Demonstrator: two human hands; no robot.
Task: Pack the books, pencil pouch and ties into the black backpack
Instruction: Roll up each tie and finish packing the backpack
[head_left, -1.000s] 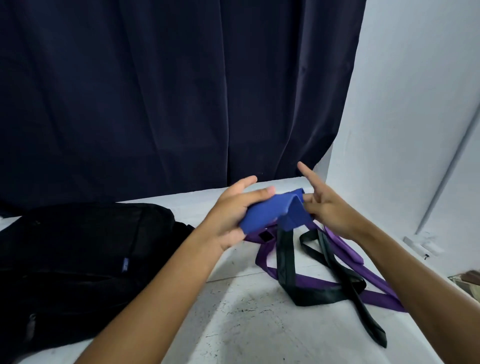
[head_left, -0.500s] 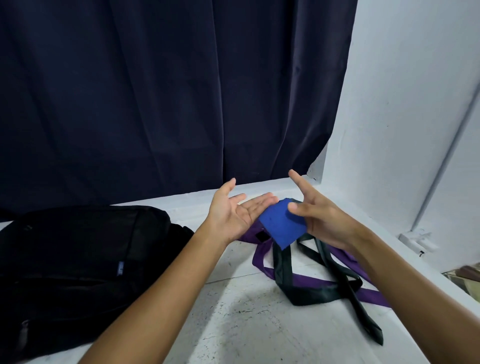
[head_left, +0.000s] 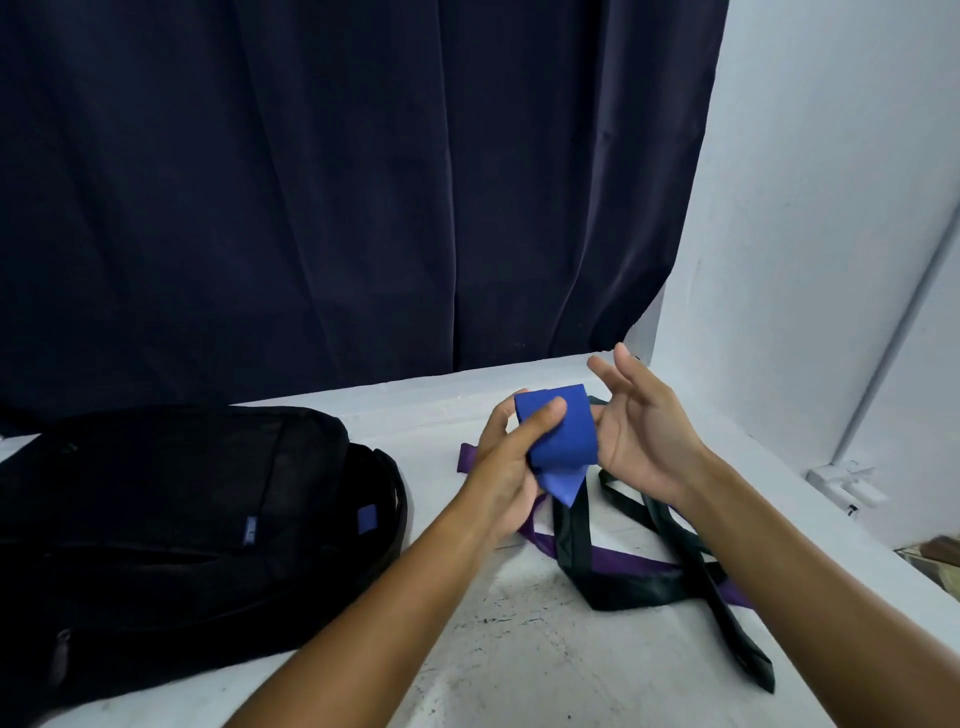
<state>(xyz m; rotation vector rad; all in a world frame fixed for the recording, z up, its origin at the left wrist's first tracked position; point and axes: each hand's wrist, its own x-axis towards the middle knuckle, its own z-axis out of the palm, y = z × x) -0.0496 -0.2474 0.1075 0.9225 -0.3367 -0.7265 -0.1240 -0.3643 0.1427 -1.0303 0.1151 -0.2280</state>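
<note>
A person's left hand (head_left: 506, 467) grips a folded blue tie (head_left: 558, 441) above the white surface's far right corner; the right hand (head_left: 636, 431) is spread beside it. Loosely held, the folds could spring undone before reaching the black backpack (head_left: 182, 519).

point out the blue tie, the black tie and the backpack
blue tie (head_left: 563, 441), head view, on the flat front of the folded bundle
black tie (head_left: 571, 540), head view, on the wide strip lying on the table below the hands
backpack (head_left: 171, 499), head view, on its top panel
</note>
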